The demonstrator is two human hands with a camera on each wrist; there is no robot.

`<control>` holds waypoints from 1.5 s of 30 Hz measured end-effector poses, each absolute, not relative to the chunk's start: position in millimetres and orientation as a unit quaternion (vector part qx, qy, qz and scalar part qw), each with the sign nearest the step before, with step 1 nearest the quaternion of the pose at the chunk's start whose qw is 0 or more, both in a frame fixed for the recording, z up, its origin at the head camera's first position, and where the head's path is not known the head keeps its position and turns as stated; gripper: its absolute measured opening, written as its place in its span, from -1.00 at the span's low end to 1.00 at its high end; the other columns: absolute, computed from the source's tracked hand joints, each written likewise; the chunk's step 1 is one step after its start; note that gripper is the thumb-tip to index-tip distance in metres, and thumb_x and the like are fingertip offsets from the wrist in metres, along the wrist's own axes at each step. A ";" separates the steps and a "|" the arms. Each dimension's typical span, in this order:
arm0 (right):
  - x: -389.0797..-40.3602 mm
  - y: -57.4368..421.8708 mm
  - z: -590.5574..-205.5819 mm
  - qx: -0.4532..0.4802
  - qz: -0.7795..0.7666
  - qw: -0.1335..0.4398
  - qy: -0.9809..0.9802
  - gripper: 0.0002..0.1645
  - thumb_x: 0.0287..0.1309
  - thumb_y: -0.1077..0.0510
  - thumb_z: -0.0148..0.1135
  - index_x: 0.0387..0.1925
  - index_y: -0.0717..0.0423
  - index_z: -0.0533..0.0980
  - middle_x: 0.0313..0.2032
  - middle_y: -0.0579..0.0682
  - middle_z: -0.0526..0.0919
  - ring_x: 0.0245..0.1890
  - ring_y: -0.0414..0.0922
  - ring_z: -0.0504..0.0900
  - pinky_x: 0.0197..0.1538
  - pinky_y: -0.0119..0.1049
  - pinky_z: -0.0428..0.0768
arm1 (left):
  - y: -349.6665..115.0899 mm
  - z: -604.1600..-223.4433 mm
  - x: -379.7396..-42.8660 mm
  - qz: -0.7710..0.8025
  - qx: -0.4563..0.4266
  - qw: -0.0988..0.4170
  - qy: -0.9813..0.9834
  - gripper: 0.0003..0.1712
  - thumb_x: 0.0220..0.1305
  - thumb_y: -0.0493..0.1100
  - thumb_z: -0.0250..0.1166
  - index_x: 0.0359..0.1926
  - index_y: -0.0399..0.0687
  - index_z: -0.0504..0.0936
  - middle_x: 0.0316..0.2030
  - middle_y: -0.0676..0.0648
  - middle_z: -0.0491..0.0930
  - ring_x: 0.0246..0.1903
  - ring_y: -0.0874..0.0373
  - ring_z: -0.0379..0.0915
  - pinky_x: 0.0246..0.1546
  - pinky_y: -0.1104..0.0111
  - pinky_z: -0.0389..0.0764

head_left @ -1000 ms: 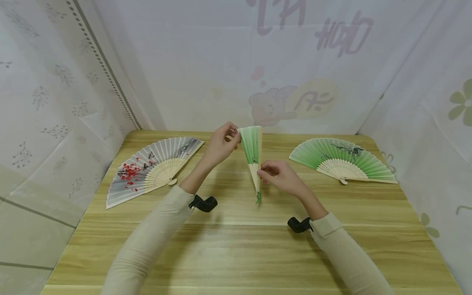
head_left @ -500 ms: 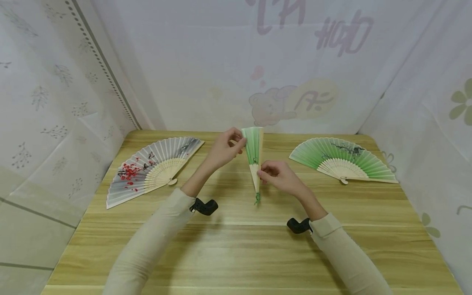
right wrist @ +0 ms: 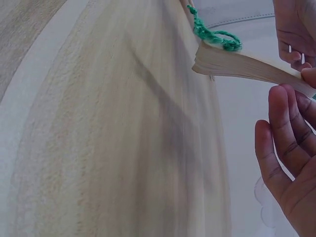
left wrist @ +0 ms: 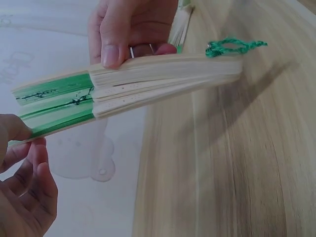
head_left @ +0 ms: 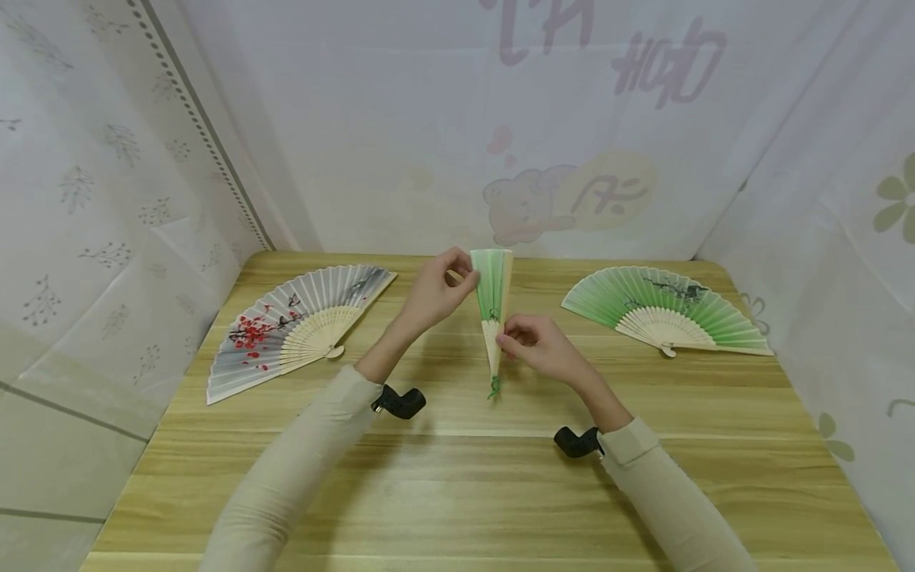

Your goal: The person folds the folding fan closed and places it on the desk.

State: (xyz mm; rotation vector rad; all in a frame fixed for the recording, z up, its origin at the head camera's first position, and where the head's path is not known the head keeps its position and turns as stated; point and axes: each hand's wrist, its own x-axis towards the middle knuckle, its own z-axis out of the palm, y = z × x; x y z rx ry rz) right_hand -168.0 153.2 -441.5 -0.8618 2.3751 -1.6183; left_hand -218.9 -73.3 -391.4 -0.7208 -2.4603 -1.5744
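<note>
A: What's moved?
B: Against a second ago, the left hand (head_left: 437, 289) sits slightly further right, the held fan (head_left: 490, 292) is narrower, and the right hand (head_left: 541, 345) has barely shifted.
A: Biggest first.
B: Wooden table (head_left: 465, 492). Grey fan (head_left: 300, 330) with red blossoms, spread flat on the left; green fan (head_left: 665, 298), spread flat on the right. Held fan's between them, lifted off the wood toward the back of the table.
A: Grip?
B: Both clamped on it. Left pinches the green broad part by its left edge, thumb against fingers. Right pinches the pale ribs lower down.
A: Views differ?
B: Only head gets both spread fans whole. Left wrist gives the pleat edges, stacked with small gaps, and both pinches. Right wrist has the rib end close up, with most of the green part cut off by the frame.
A: Direction?
B: Head view: narrow end toward the person, broad end toward the back wall, long axis almost straight up and down the picture. Left wrist: long axis runs crosswise, narrow end right and a bit higher.
A: Smallest?
B: Green cord (left wrist: 215, 49), looped at the narrow end.
</note>
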 end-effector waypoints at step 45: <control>-169.5 150.5 -441.1 -0.292 -0.540 0.088 0.785 -0.85 0.43 0.27 0.22 -0.30 0.26 0.60 -0.41 0.33 0.63 -0.42 0.35 0.61 -0.38 -0.28 0.62 | -66.2 -400.9 -212.2 -0.513 -0.229 0.036 -0.827 -0.93 0.34 -0.29 0.25 -0.23 -0.21 0.52 -0.29 -0.10 0.57 -0.22 0.06 0.56 -0.20 0.26 0.60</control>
